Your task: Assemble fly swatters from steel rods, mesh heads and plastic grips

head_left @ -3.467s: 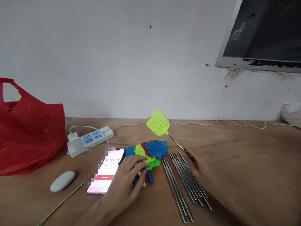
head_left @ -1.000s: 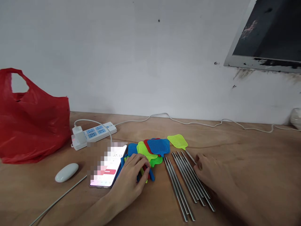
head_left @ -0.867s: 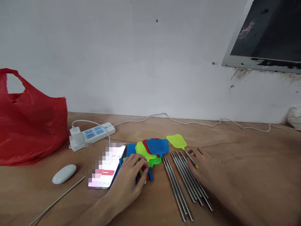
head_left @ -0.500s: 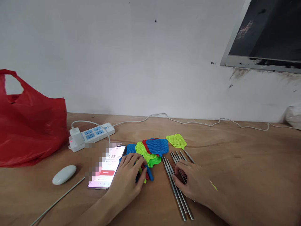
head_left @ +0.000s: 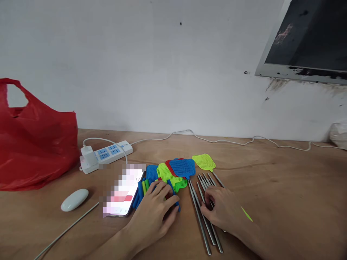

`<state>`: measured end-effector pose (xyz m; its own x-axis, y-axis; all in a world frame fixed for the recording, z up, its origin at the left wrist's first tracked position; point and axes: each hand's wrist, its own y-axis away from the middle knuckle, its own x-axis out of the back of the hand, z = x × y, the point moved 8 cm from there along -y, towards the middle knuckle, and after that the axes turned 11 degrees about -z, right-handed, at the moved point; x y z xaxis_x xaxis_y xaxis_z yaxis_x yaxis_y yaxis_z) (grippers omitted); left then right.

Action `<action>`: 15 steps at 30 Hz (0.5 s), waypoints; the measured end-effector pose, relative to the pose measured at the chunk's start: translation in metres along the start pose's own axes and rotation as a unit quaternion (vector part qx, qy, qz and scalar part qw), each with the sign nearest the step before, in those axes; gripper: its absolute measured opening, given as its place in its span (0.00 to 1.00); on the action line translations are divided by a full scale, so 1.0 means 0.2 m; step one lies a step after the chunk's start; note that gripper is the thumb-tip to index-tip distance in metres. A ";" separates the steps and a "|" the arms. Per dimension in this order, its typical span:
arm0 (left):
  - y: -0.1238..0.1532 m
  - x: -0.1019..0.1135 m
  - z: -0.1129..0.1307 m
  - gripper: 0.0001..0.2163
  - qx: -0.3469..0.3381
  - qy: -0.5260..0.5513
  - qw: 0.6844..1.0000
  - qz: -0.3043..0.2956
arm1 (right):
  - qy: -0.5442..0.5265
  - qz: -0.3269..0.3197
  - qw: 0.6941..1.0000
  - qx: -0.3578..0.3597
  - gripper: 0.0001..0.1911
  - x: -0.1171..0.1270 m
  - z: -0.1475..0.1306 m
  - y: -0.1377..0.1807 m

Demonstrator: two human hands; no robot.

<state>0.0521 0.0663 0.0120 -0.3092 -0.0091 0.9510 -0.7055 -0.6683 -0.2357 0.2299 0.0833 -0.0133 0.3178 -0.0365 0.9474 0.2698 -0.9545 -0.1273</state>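
A pile of blue, green and red mesh swatter heads [head_left: 175, 170] lies mid-table, their plastic stems [head_left: 142, 187] pointing toward me. My left hand [head_left: 158, 209] rests on those stems, fingers curled over them. To its right lie several steel rods [head_left: 204, 213]. My right hand [head_left: 223, 211] lies on the rods, fingers bent around one of them. An assembled yellow-green swatter [head_left: 204, 161] lies flat beyond the rods, its rod running under my right hand and its green tip [head_left: 246, 214] showing past it.
A phone [head_left: 123, 194] with a lit screen lies left of my left hand. Further left are a white oval object [head_left: 74, 199], a thin rod [head_left: 65, 233], a power strip [head_left: 105, 156] with a cable, and a red plastic bag [head_left: 35, 144]. A wall stands behind the wooden table [head_left: 292, 187].
My right hand laid the assembled yellow-green swatter flat on the table, let it go and slid back onto the steel rods. My left hand shifted slightly on the stems.
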 end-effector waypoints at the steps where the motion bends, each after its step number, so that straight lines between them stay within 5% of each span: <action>1: 0.00 -0.01 0.00 0.09 0.000 0.001 1.000 -0.003 | -0.005 0.003 1.000 -0.002 0.08 0.00 0.00 0.00; 8: -0.01 -0.03 0.01 0.11 -0.005 -0.041 0.999 -0.022 | -0.201 0.036 0.979 -0.018 0.06 0.02 0.08 -0.02; 11: -0.01 -0.03 0.01 0.10 -0.009 -0.043 0.999 -0.025 | -0.384 0.056 0.921 -0.044 0.08 0.04 0.14 -0.04; 15: 0.00 0.01 0.02 0.10 -0.025 -0.012 0.999 0.021 | -0.585 0.075 0.801 -0.099 0.14 0.02 0.21 -0.03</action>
<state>0.0549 0.0633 0.0144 -0.3244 -0.0535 0.9444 -0.7237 -0.6289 -0.2842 0.2672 0.1021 -0.0216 0.9992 0.0371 -0.0132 0.0363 -0.9978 -0.0555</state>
